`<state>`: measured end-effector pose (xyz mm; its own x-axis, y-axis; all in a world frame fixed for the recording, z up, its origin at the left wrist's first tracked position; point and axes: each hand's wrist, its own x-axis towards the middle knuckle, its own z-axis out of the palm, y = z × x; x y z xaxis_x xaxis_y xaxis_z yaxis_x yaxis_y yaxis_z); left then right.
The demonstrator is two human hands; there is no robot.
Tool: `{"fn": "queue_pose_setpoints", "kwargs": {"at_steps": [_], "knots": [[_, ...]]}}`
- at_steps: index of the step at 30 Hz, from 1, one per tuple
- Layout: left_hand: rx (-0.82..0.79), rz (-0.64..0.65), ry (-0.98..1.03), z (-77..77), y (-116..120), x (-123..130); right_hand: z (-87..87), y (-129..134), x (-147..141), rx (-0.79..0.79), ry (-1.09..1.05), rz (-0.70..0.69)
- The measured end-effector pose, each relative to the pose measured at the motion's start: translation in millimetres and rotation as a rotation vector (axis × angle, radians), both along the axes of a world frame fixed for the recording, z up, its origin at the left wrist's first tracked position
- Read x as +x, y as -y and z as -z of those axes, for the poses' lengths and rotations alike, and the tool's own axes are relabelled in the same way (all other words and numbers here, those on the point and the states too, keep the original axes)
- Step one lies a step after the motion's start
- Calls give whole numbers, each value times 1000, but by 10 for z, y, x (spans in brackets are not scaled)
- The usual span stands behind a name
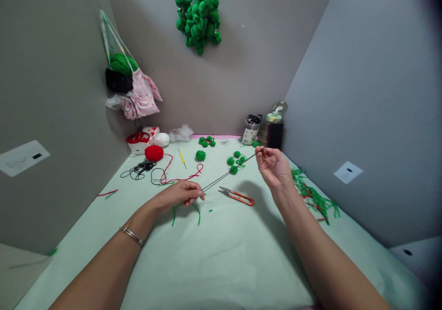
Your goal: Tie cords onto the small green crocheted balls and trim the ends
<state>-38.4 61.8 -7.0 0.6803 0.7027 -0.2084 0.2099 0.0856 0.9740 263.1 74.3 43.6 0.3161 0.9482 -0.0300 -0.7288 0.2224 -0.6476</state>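
A doubled black cord (221,178) is stretched on a slant between my two hands, over the table. My left hand (184,192) is closed round its lower end, low over the surface. Higher up and to the right, my right hand (272,165) pinches the other end between thumb and fingers. Below the cord lie thread snips (238,196) with orange handles. Short green yarn strands (198,214) show beside my left hand. Behind the cord are several small green crocheted balls (234,169), joined in a cluster.
A red yarn ball (154,153), tangled black cord (140,169) and a yellow crochet hook (182,158) lie at the back left. A green ball (200,155) sits mid-table. Green and red yarn scraps (316,197) are heaped at right. A pen holder (251,130) stands by the back wall.
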Motion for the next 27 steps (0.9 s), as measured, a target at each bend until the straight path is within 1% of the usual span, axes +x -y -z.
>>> {"fn": "queue_pose_setpoints", "kwargs": {"at_steps": [4, 9, 14, 19, 22, 27], "knots": [[-17, 3, -20, -2, -47, -73, 79, -107, 205, -26, -32, 44], [-1, -60, -39, -12, -73, -124, 150, -175, 367, -57, -44, 91], [40, -107, -35, 15, -114, -144, 182, -208, 415, -109, -70, 152], [86, -94, -50, 16, -118, -163, 217, -244, 464, -149, -69, 167], [117, -88, -41, -15, -94, -169, 244, -261, 498, -135, -45, 158], [163, -133, -60, -73, -78, -176, 277, -280, 540, -74, 1, 167]]}}
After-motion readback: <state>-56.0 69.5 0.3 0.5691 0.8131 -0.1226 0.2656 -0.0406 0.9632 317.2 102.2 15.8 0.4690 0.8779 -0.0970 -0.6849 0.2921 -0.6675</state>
